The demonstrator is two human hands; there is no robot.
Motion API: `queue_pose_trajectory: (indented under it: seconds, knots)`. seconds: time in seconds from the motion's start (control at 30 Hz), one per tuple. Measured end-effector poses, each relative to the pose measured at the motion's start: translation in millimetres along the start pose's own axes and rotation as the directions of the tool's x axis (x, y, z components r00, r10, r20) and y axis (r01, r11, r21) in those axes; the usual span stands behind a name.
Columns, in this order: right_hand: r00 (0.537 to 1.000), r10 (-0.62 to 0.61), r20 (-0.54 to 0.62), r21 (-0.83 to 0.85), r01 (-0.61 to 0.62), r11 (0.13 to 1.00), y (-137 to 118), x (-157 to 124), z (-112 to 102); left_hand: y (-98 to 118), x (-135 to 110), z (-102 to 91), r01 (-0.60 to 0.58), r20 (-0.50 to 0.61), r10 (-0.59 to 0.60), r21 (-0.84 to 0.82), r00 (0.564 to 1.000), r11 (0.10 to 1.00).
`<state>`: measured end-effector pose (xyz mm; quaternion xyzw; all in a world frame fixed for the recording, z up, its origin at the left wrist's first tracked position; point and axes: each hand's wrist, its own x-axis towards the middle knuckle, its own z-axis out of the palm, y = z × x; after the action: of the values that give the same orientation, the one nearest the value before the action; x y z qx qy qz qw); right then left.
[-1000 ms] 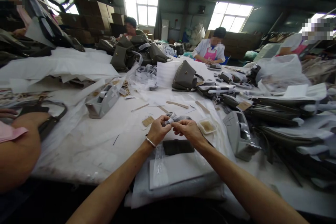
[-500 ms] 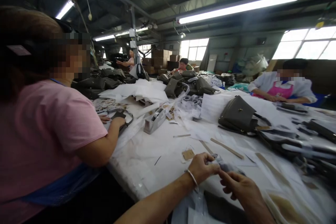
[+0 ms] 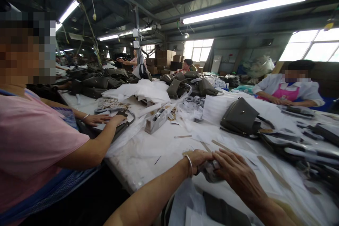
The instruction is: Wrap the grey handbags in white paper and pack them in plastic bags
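Observation:
My left hand (image 3: 199, 159), with a silver bangle at the wrist, and my right hand (image 3: 233, 171) meet over the white-covered table (image 3: 148, 152). Between them sits a small grey bundle wrapped in white paper (image 3: 211, 171). Both hands have fingers curled around it. A dark flat pouch (image 3: 225, 213) lies below my right forearm near the table's front edge.
A person in a pink shirt (image 3: 34, 148) sits close at my left with hands on a dark bag (image 3: 116, 123). A grey tape dispenser (image 3: 156, 120) and a grey handbag (image 3: 239, 116) stand further back. Dark straps and bags pile at the right (image 3: 312, 148). Other workers sit across the table.
The view has swung left and up, bringing the neighbour in pink into sight. My hands have closed together around the small wrapped bundle, which was earlier pinched between the fingertips.

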<state>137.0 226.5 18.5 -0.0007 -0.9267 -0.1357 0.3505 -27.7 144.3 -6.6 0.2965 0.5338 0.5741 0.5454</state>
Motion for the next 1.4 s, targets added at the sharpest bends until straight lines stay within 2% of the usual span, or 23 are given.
queue_pose_trajectory:
  seconds: [0.07,0.13,0.17,0.2,0.27,0.3,0.33,0.37,0.5,0.67,0.77,0.87,1.0,1.07,1.13,1.2,1.3,1.4]
  knots:
    - [0.998,-0.001,0.07,0.052,-0.003,0.999,6.2,-5.2,11.9,0.9,3.0,-3.4,0.013,0.008,-0.014,0.062,1.0,0.998]
    - [0.97,0.104,0.219,0.057,-0.119,0.991,12.7,-11.1,25.0,0.1,4.4,-10.2,0.002,-0.018,0.0,0.152,1.0,0.988]
    - [0.931,0.176,0.319,0.037,-0.198,0.979,15.9,-13.0,30.4,-0.9,4.1,-14.9,-0.011,-0.043,0.021,0.207,0.999,0.978]
    - [0.87,0.248,0.426,0.007,-0.278,0.961,18.7,-13.8,34.5,-2.4,3.2,-20.3,-0.023,-0.072,0.045,0.271,0.996,0.962]
    - [0.708,0.36,0.608,-0.074,-0.401,0.913,22.5,-11.8,38.4,-6.1,-0.2,-32.2,-0.032,-0.127,0.092,0.411,0.988,0.911]
    - [0.641,0.39,0.661,-0.107,-0.433,0.895,23.2,-9.4,38.8,-8.3,-2.2,-38.0,-0.027,-0.146,0.111,0.481,0.983,0.876]
    - [0.599,0.402,0.692,-0.125,-0.449,0.885,23.2,-6.4,38.9,-10.4,-4.0,-43.3,-0.021,-0.154,0.125,0.544,0.98,0.839]
    - [0.585,0.396,0.707,-0.126,-0.448,0.885,22.5,-3.0,39.3,-12.4,-5.5,-47.6,-0.018,-0.152,0.136,0.6,0.979,0.8]
    - [0.583,0.307,0.752,-0.052,-0.412,0.91,15.5,9.4,46.0,-17.5,-9.8,-51.9,-0.043,-0.101,0.179,0.75,0.979,0.66]
    - [0.549,0.329,0.769,-0.094,-0.412,0.906,14.3,12.8,47.8,-19.4,-18.2,-37.4,-0.106,-0.037,0.264,0.856,0.964,0.505]
    - [0.534,0.341,0.773,-0.123,-0.402,0.907,21.6,8.6,41.5,-13.9,-19.6,-40.5,-0.119,-0.003,0.264,0.887,0.965,0.446]
    - [0.501,0.376,0.779,-0.165,-0.415,0.895,27.3,3.4,38.2,1.5,-17.7,-67.5,-0.008,-0.106,0.273,0.923,0.956,0.386]
    - [0.482,0.401,0.779,-0.186,-0.433,0.882,27.1,0.1,41.3,24.8,-15.6,-125.0,0.296,-0.38,0.31,0.912,0.871,0.285]
    - [0.485,0.402,0.777,-0.185,-0.435,0.881,26.0,-0.1,42.9,29.9,-14.8,-146.7,0.381,-0.439,0.286,0.894,0.852,0.236]
    - [0.488,0.401,0.775,-0.183,-0.434,0.882,25.4,-0.3,43.3,30.5,-13.1,-157.7,0.405,-0.444,0.243,0.893,0.862,0.195]
    - [0.491,0.398,0.775,-0.181,-0.431,0.884,25.6,-0.9,43.1,29.5,-10.2,-159.0,0.403,-0.431,0.203,0.9,0.879,0.168]
    - [0.489,0.392,0.779,-0.177,-0.428,0.886,26.1,-1.7,42.9,30.9,-5.7,-149.7,0.406,-0.424,0.169,0.904,0.89,0.132]
    - [0.488,0.396,0.778,-0.18,-0.431,0.884,25.7,-2.1,43.2,34.9,-4.6,-134.9,0.413,-0.42,0.239,0.907,0.875,0.083]
